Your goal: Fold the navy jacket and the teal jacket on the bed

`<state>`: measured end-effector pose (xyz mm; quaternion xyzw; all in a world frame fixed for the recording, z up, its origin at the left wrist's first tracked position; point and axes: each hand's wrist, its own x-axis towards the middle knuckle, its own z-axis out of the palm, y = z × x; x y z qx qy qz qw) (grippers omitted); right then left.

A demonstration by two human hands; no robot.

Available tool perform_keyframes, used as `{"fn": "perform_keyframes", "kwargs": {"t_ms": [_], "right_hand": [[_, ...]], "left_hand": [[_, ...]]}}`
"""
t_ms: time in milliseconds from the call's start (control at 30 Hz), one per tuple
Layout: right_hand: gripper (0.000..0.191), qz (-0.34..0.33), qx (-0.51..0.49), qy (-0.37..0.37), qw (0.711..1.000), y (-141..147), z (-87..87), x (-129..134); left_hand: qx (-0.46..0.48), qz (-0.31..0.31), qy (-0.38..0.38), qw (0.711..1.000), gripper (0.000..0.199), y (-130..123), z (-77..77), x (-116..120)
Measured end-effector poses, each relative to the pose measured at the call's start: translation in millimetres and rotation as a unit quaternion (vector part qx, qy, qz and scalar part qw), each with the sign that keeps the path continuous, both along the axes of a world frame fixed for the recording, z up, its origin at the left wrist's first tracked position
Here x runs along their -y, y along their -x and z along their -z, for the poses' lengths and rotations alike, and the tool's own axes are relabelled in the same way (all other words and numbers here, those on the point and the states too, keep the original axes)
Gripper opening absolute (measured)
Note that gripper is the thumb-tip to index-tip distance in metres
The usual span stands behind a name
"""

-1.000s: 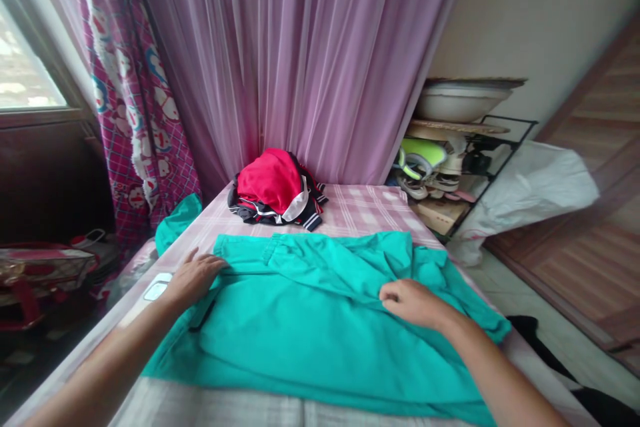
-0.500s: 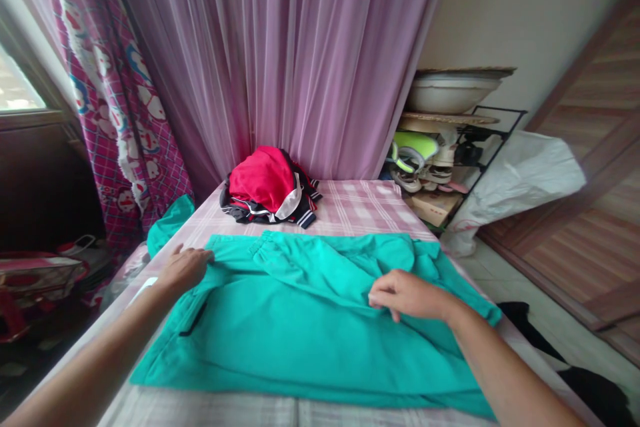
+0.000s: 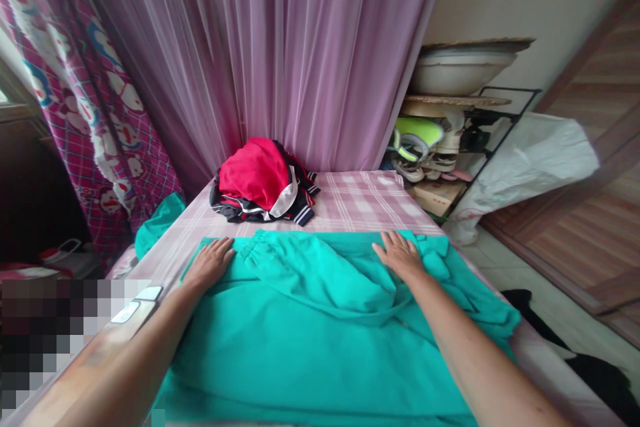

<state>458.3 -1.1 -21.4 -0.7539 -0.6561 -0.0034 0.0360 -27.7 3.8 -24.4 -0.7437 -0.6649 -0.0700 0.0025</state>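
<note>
A teal green garment (image 3: 300, 353) lies spread over the checked cloth in front of me, with an elastic-gathered cuff and a sleeve folded across its upper part. My left hand (image 3: 213, 263) rests flat near its far left corner, fingers stretched forward. On its far right part lies my right hand (image 3: 399, 253), palm down with the fingers spread. Neither hand grips the fabric. Wrinkles run through the garment between the hands, and its right side hangs in loose folds.
A red and black bundle of clothing (image 3: 257, 177) sits at the far end of the pink checked cloth (image 3: 357, 197). Purple curtains (image 3: 300, 53) hang behind it. At right stands a rack with shoes and a white basin (image 3: 460, 73), beside a white plastic bag (image 3: 540, 160). A phone-like object (image 3: 133, 310) lies at left.
My right hand has moved forward from the garment's middle to its far edge and its fingers have spread. My left hand has shifted slightly right and flattened. The view has shifted a little.
</note>
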Motion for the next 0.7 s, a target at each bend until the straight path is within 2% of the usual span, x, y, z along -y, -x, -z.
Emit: {"fn": "perform_keyframes", "kwargs": {"t_ms": [67, 167, 300, 433, 567, 700], "right_hand": [[0.063, 0.031, 0.027, 0.005, 0.999, -5, 13.1, 3], [0.059, 0.023, 0.026, 0.014, 0.999, -13, 11.4, 3], [0.051, -0.011, 0.025, -0.008, 1.000, -24, -13.4, -7], [0.044, -0.010, 0.097, -0.038, 0.994, -34, -30.3, -22], [0.049, -0.023, 0.134, 0.007, 0.991, -42, -31.6, -30], [0.048, -0.015, 0.151, 0.010, 0.988, -46, -25.6, -29]], "left_hand": [[-0.008, -0.009, -0.007, 1.000, 0.058, 3, 10.0, 2], [-0.009, 0.000, 0.000, 1.000, 0.057, 7, 9.2, 0], [-0.019, 0.015, 0.033, 0.999, 0.057, 12, -12.0, -12], [-0.097, 0.007, 0.059, 0.994, 0.055, 20, -36.1, -24], [-0.154, 0.022, 0.097, 0.983, 0.055, 26, -49.9, -27], [-0.168, 0.012, 0.060, 0.984, 0.051, 24, -49.8, -24]]}}
